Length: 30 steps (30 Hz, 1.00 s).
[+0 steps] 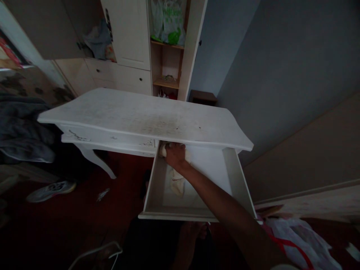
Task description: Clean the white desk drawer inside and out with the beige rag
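In the head view my right hand [176, 153] reaches over the front of a pulled-out drawer [160, 210], into its back left corner. Its fingers are closed on a crumpled cream cloth [177, 184], which trails forward along the drawer's left side and bears a small dark mark. My fingers and the desktop edge hide part of the cloth. In deep shadow just below the drawer front, my left hand [194, 230] shows in part. Whether it holds anything cannot be made out.
The drawer belongs to a white desk [132, 108] with a scuffed top. Behind stands a white wardrobe [132, 37] with open doors and plastic bags [170, 22]. A shoe [52, 190] lies on the dark red floor, grey clothing [22, 127] at left, a white bag [303, 240] at right.
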### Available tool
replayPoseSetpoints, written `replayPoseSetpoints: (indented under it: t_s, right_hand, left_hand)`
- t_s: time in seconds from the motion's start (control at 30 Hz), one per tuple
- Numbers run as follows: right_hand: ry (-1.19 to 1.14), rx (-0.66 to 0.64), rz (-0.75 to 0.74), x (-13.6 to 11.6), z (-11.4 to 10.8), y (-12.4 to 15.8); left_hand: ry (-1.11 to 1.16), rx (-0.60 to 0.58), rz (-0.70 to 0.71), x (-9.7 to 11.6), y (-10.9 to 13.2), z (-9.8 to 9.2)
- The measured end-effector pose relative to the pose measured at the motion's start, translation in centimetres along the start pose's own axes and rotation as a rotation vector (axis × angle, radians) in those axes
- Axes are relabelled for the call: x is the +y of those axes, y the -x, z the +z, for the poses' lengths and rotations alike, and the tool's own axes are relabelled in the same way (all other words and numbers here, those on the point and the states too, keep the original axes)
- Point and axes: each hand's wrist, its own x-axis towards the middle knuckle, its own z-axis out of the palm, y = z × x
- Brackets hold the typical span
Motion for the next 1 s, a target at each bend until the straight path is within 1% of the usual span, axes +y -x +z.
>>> replayPoseSetpoints:
  t_s: [0.17, 0.37, 0.53, 0.67, 0.77, 0.87, 1.0]
  right_hand:
    - [0.016, -0.032, -0.147, 1.0, -0.4, 1.4]
    - [-0.002, -0.092, -0.452, 1.7, -0.1, 5.0]
    - [-0.064, -0.141, -0.684, 0.9, 0.2, 8.2]
    - [-0.108, -0.22, -0.814, 0.0, -0.1, 9.9]
    - [-0.097, -0.267, -0.889, -0.5, -0.6, 10.3]
    - [-0.05, -0.266, -0.936, -0.6, -0.9, 10.0]
    - [-0.047, -0.269, -1.009, 0.2, -0.9, 9.6]
  left_hand:
    - [-0.033, -0.01, 0.026, -0.1, -0.2, 0.0]
    - [-0.042, 0.004, 0.106, -0.2, -0.4, 0.2]
    - [-0.02, 0.043, 0.154, -0.2, -0.4, 0.3]
    - [-0.009, 0.038, 0.168, 0.0, -0.3, 0.4]
    - [-0.013, 0.027, 0.169, 0.3, -0.2, 0.4]
    - [-0.027, 0.014, 0.163, 0.5, 0.0, 0.4]
    - [-0.047, 0.006, 0.166, 0.6, 0.1, 0.3]
